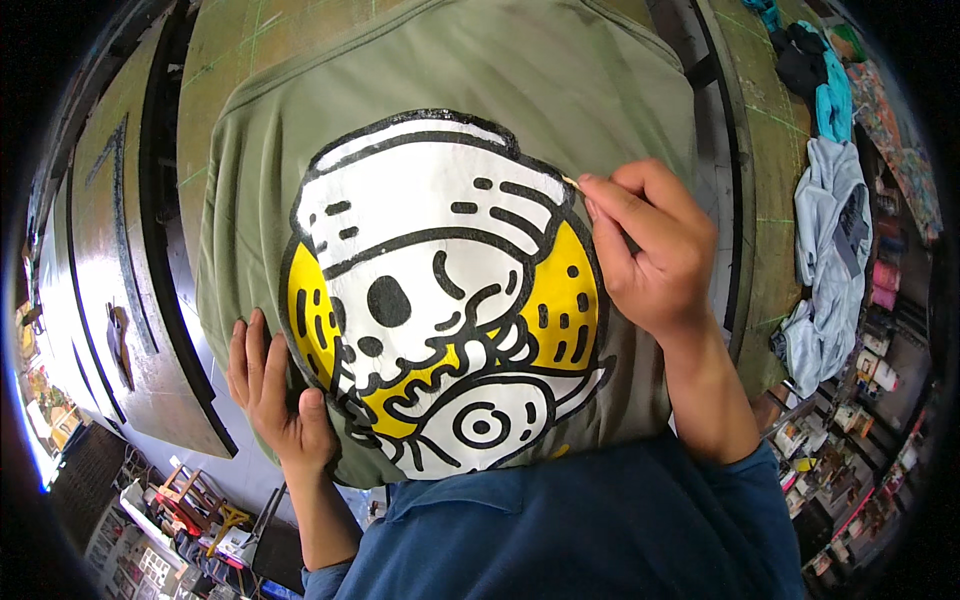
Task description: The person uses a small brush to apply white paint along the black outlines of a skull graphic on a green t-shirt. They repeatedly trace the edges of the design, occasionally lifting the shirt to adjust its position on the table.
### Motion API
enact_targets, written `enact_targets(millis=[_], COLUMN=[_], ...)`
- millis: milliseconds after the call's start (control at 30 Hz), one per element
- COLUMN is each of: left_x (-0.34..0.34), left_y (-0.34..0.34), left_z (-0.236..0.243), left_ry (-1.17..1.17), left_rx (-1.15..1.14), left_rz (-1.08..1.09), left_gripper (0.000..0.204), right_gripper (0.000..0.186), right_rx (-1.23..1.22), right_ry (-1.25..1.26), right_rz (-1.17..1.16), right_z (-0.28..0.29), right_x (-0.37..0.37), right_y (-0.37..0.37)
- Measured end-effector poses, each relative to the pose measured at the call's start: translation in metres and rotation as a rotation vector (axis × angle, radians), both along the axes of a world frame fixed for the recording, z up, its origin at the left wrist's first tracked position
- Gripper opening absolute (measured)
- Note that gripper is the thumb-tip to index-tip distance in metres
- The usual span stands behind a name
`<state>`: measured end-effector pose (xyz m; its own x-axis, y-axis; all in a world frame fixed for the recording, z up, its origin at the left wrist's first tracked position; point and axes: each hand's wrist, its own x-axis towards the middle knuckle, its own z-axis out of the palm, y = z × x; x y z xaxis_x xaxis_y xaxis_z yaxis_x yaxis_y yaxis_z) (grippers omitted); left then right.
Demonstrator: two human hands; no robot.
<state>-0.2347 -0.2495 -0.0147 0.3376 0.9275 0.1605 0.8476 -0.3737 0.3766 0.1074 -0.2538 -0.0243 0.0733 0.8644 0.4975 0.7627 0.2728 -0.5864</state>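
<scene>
An olive green shirt lies spread in front of me. Its large printed design shows a white skull in a cap, with thick black outlines and yellow areas. Between the thumb and forefinger of my right hand is a thin pale stick; only a short end shows, so its exact kind is unclear. That end meets the black outline at the cap's upper right edge. My left hand rests flat on the fabric, fingers extended, beside the design's lower left side.
The shirt covers a greenish board. Another board stands to the left, a dark object on it. Along the right-hand board lie a grey garment and teal and black cloths. Chairs, jars and shelves fill the lower corners.
</scene>
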Motion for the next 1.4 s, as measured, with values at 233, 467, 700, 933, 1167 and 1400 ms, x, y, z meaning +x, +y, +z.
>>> enact_targets(millis=[233,467,700,933,1167,1400], left_x=[0.005,0.001,0.002,0.002,0.002,0.001], left_y=[0.002,0.001,0.002,0.001,0.002,0.0], left_z=[0.001,0.001,0.001,0.0,0.0,0.0], left_ry=[0.003,0.02,0.026,0.022,-0.002,0.003], left_rx=[-0.023,-0.03,-0.031,-0.027,-0.036,-0.031], left_rz=[0.027,0.031,0.024,0.026,0.03,0.026], left_gripper=[0.064,0.064,0.066,0.067,0.07,0.068], right_gripper=[0.019,0.019,0.025,0.033,0.032,0.033], right_rx=[-0.071,-0.073,-0.113,-0.193,-0.414,-0.367], right_ry=[-0.04,-0.09,-0.219,-0.405,-0.392,-0.52], right_rz=[-0.002,0.003,0.069,0.301,0.369,0.454], right_z=[0.005,0.007,0.011,0.024,0.033,0.034], right_x=[0.001,-0.001,0.0,0.012,0.02,0.021], right_y=[0.0,0.003,0.004,0.013,0.016,0.017])
